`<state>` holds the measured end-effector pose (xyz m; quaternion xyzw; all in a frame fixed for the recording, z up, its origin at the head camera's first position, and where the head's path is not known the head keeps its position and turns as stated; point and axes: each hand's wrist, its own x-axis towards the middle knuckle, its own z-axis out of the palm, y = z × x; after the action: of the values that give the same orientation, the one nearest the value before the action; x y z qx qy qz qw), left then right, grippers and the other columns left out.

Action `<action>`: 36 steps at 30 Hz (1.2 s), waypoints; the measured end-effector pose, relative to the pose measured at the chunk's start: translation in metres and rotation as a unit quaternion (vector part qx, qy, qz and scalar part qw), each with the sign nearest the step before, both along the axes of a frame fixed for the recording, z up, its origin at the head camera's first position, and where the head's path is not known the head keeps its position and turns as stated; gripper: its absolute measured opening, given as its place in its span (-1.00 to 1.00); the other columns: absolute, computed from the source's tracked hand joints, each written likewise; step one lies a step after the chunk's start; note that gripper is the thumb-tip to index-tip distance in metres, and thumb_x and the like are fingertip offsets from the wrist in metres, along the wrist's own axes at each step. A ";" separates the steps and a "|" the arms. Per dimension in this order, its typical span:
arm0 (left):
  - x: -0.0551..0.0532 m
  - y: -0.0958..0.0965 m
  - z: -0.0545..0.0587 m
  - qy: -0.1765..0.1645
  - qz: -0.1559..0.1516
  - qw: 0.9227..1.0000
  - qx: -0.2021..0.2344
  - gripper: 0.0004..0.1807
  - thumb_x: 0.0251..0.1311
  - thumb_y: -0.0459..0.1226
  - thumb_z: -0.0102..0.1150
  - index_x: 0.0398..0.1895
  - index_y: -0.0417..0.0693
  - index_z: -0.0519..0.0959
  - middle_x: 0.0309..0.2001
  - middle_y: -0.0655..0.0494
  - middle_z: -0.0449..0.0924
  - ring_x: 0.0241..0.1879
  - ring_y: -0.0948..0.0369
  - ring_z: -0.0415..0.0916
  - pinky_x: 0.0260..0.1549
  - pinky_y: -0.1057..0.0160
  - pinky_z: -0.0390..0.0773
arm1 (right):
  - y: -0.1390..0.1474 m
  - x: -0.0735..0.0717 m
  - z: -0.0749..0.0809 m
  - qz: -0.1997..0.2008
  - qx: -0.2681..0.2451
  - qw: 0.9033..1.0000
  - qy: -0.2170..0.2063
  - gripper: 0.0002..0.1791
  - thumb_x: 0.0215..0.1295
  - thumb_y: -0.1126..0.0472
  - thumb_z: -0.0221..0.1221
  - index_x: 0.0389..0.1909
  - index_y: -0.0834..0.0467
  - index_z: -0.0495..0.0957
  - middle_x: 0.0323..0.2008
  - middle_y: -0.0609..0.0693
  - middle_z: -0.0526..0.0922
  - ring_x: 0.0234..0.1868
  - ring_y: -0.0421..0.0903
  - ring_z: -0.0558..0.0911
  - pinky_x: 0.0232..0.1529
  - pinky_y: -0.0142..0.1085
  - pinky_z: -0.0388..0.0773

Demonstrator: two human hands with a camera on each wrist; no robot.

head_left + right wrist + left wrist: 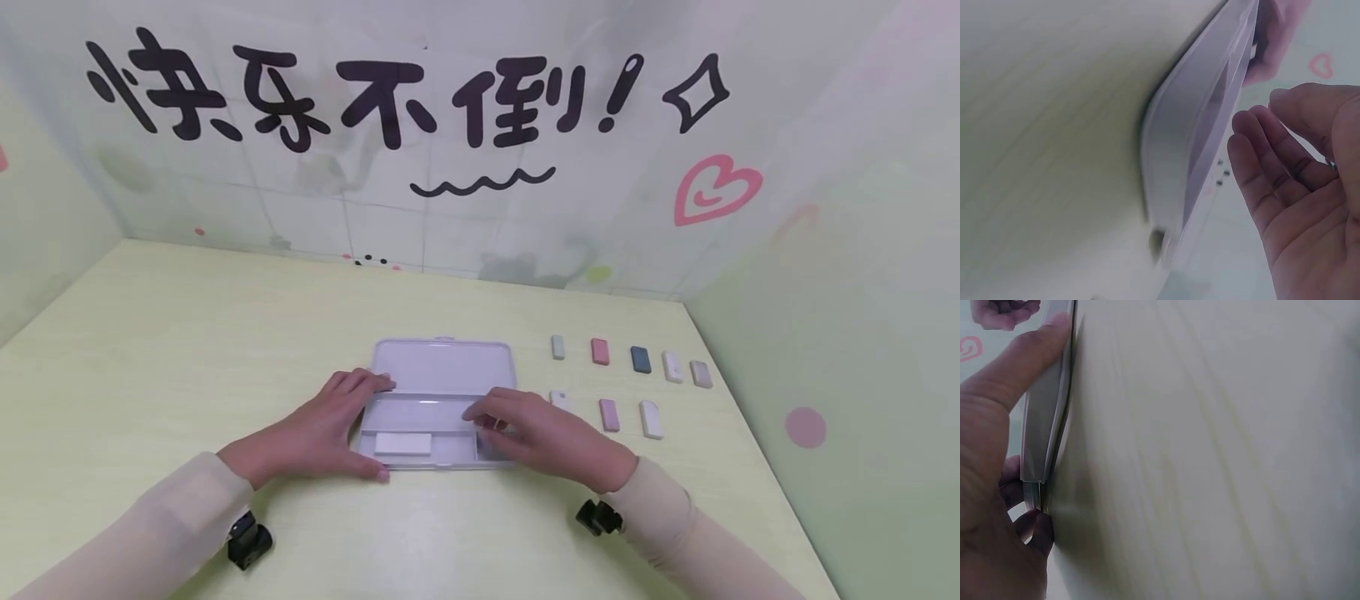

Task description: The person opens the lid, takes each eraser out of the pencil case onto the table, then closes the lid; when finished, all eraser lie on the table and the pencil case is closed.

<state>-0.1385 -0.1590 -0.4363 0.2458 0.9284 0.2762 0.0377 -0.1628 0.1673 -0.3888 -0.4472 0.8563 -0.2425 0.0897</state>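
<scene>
A pale lavender flat plastic case [444, 368] lies unfolded on the table, its lid laid back away from me and its tray split into compartments. My left hand [318, 433] grips the case's left end, thumb along the front edge and fingers at the hinge side. A white rectangular block [403, 444] lies in the front-left compartment. Over the tray's right end hovers my right hand [536, 429], its fingers loosely bent. The right wrist view shows nothing between that hand's thumb and fingers [1254, 172]. The hand hides part of the front-right compartment in the head view.
Right of the case, several small flat blocks lie in two rows, among them a pink one [600, 351], a dark blue one [641, 359] and a white one [651, 419]. Printed walls [442, 225] stand behind and beside the table [225, 333].
</scene>
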 end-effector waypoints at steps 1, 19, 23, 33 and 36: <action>0.000 0.000 0.000 -0.001 -0.001 1.000 0.001 0.20 -0.20 0.30 0.61 0.46 -0.10 0.32 0.34 -0.03 0.40 0.35 -0.08 0.27 0.32 -0.23 0.48 | -0.006 0.001 0.000 0.007 0.001 1.000 -0.002 -0.74 0.50 0.28 0.22 0.14 0.15 0.65 -0.08 -0.05 0.74 -0.05 -0.25 0.65 0.08 -0.36 0.67; 0.000 0.001 0.004 -0.007 -0.004 1.000 0.001 0.18 -0.17 0.32 0.59 0.46 -0.07 0.32 0.38 0.00 0.38 0.37 -0.06 0.25 0.34 -0.21 0.46 | -0.062 0.008 -0.002 0.058 0.078 0.995 0.012 -0.68 0.55 0.23 0.15 0.24 0.13 0.60 0.12 -0.04 0.73 0.17 -0.18 0.65 0.30 -0.38 0.55; 0.001 0.001 0.006 -0.003 -0.006 1.000 0.000 0.18 -0.17 0.33 0.59 0.45 -0.09 0.33 0.36 -0.02 0.39 0.35 -0.08 0.26 0.32 -0.23 0.47 | -0.064 0.009 -0.004 0.053 0.068 0.996 0.014 -0.70 0.57 0.25 0.13 0.22 0.14 0.61 0.10 -0.03 0.75 0.17 -0.17 0.67 0.32 -0.37 0.55; -0.001 0.000 0.004 -0.010 -0.001 1.000 -0.003 0.19 -0.17 0.29 0.61 0.46 -0.11 0.32 0.38 -0.03 0.37 0.36 -0.07 0.25 0.34 -0.21 0.45 | -0.067 0.010 -0.005 0.050 0.061 0.997 0.022 -0.69 0.56 0.29 0.12 0.23 0.13 0.61 0.13 -0.02 0.72 0.20 -0.18 0.66 0.31 -0.41 0.54; 0.000 0.000 0.005 -0.009 -0.003 1.000 -0.001 0.18 -0.17 0.28 0.61 0.46 -0.12 0.32 0.38 -0.04 0.37 0.36 -0.07 0.25 0.34 -0.21 0.45 | -0.068 0.011 -0.005 0.047 0.065 0.997 0.007 -0.68 0.57 0.30 0.11 0.24 0.13 0.59 0.15 -0.03 0.73 0.21 -0.19 0.66 0.31 -0.42 0.54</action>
<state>-0.1389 -0.1589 -0.4317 0.2456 0.9277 0.2772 0.0470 -0.1515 0.0994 -0.3939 -0.4821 0.8487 -0.1786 0.1242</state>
